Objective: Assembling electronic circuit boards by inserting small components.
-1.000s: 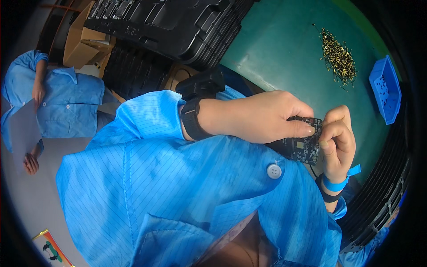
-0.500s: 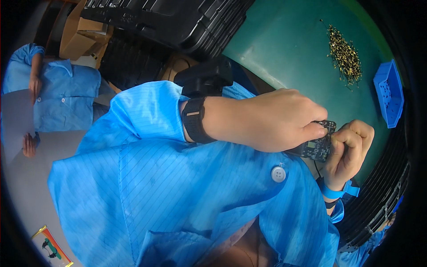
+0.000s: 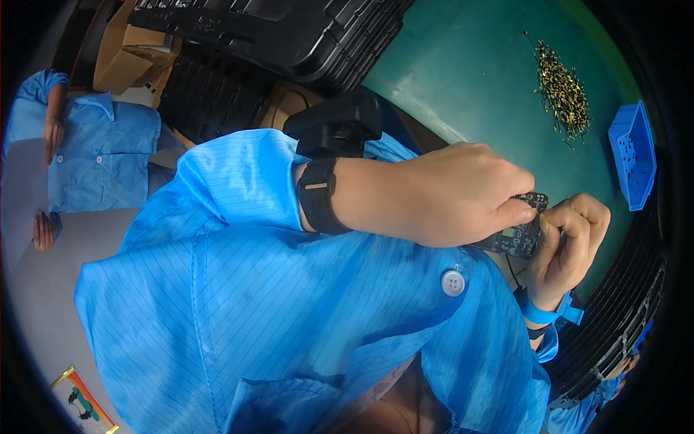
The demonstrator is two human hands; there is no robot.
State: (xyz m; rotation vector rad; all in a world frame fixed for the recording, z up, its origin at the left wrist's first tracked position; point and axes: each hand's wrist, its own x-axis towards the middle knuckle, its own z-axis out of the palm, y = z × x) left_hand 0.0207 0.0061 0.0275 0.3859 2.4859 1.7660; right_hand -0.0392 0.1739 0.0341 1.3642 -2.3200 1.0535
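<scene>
Black circuit board (image 3: 517,240), clamped in left hand's grip (image 3: 470,194), right hand (image 3: 575,235) at edge, hold unclear

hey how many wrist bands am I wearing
3 in view: a wide black band at the wrist of your left hand, plus a blue band and a narrow black band at the wrist of your right hand. The sleeves may hide more.

No readable lettering: markings on the dark circuit board (image 3: 523,247) and black trays (image 3: 289,29) too small or blurred
</scene>
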